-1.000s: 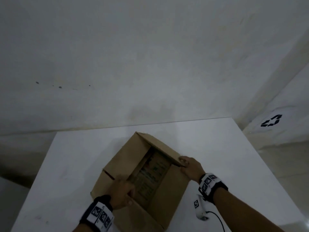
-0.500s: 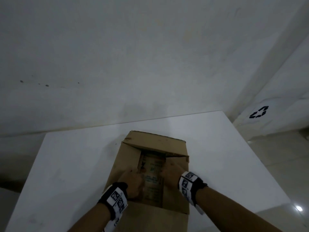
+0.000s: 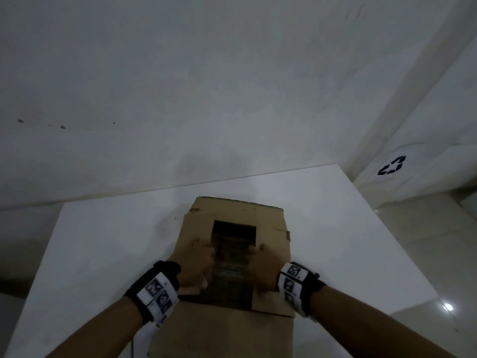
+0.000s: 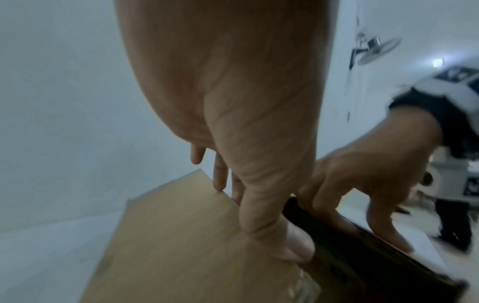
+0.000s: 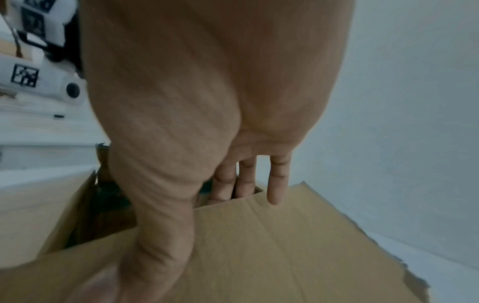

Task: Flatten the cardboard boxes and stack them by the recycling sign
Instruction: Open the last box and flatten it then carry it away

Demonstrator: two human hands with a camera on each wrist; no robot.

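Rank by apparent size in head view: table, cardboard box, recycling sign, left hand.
1. table
2. cardboard box
3. left hand
4. recycling sign

The sign sits farther from the camera, so only its apparent size ranks last.

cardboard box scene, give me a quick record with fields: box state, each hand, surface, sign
box state: cardboard box on the table, flaps folded inward, dark gap in the middle, not yet flat
left hand: left hand grips the left flap's edge
right hand: right hand grips the right flap's edge
surface: white table
sign: recycling sign on the wall, far right
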